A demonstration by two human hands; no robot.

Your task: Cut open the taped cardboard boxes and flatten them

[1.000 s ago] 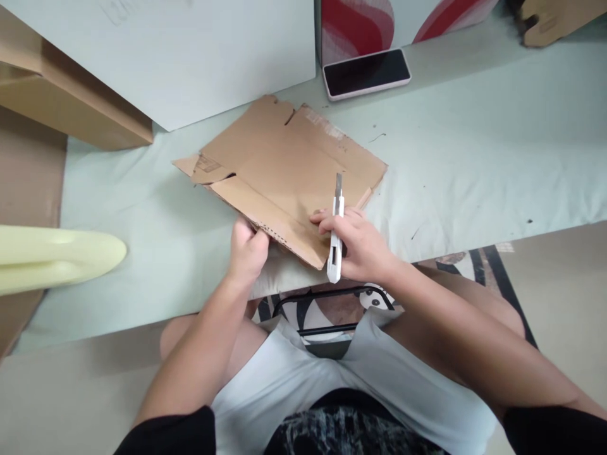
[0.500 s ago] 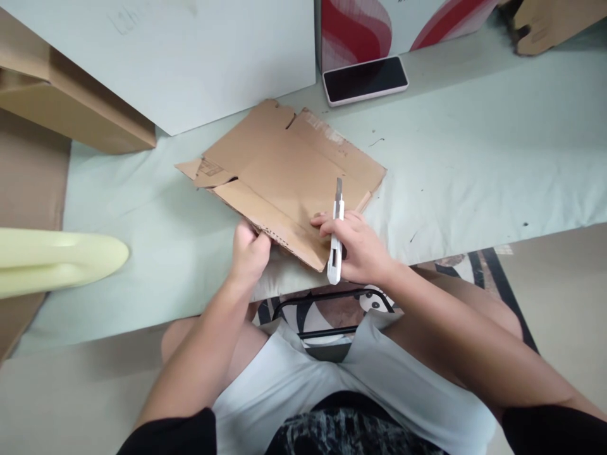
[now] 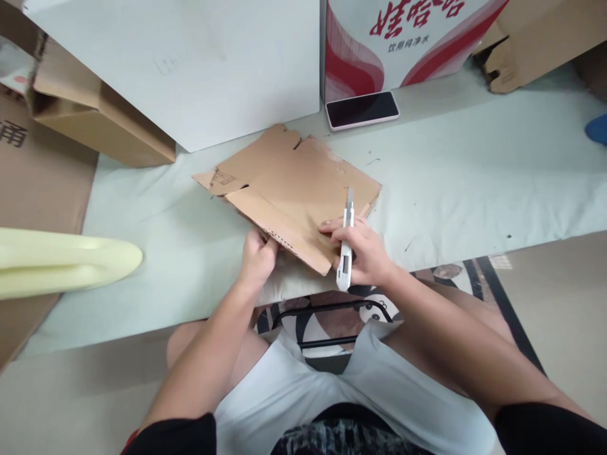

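A folded brown piece of cardboard (image 3: pixel 294 183) lies tilted on the pale green cloth, its near edge lifted. My left hand (image 3: pixel 258 258) is closed on that near left edge, with some fingers hidden beneath it. In my right hand (image 3: pixel 365 251) is a white utility knife (image 3: pixel 348 246), its blade out and pointing away from me. Fingers of the same hand also rest on the cardboard's near right part. Slots and a flap show along the cardboard's left and far edges.
On the cloth-covered table (image 3: pixel 455 170), a phone (image 3: pixel 363 111) lies by a red and white box (image 3: pixel 403 50). A large white box (image 3: pixel 203 69) stands behind the cardboard. Brown boxes (image 3: pixel 118 129) are at the left, near a pale yellow curved object (image 3: pixel 71 262). Another cardboard box (image 3: pixel 535 57) sits far right.
The view has tilted up a little, showing more of the boxes at the back. Both hands keep their hold on the cardboard and knife, with little visible movement.
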